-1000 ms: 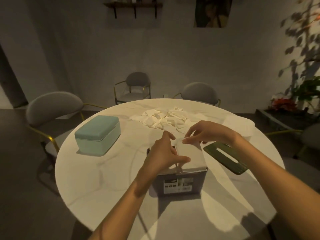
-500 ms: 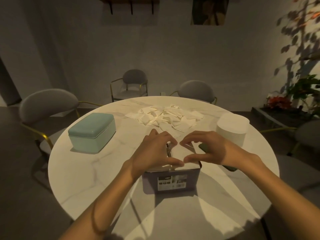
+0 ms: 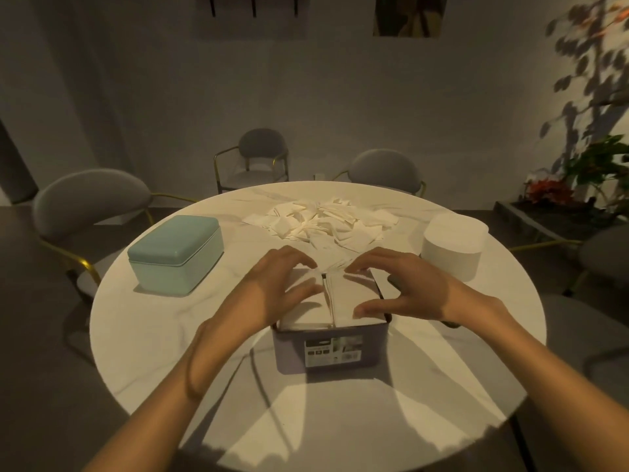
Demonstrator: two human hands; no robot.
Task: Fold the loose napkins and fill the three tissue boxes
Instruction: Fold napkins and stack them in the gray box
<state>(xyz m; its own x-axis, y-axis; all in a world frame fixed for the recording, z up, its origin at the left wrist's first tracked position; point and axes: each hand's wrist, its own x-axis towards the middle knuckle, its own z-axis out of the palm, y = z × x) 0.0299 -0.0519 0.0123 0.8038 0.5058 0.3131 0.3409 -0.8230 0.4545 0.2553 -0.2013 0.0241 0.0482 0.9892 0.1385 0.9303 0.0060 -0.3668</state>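
Since earlier frame, both hands spread apart from pinch at stack centre. Left hand [image 3: 282, 287] and right hand [image 3: 401, 287] now laid with fingers spread, pressing folded napkins [image 3: 347, 301] into grey box [image 3: 326, 349] on tabletop [image 3: 170, 335]. Even downward pressure advised; corners to be tucked inside walls.

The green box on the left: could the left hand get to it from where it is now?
Probably yes. The left hand rests on the napkins in the dark box, and only bare table lies between it and the green box, whose lid is shut.
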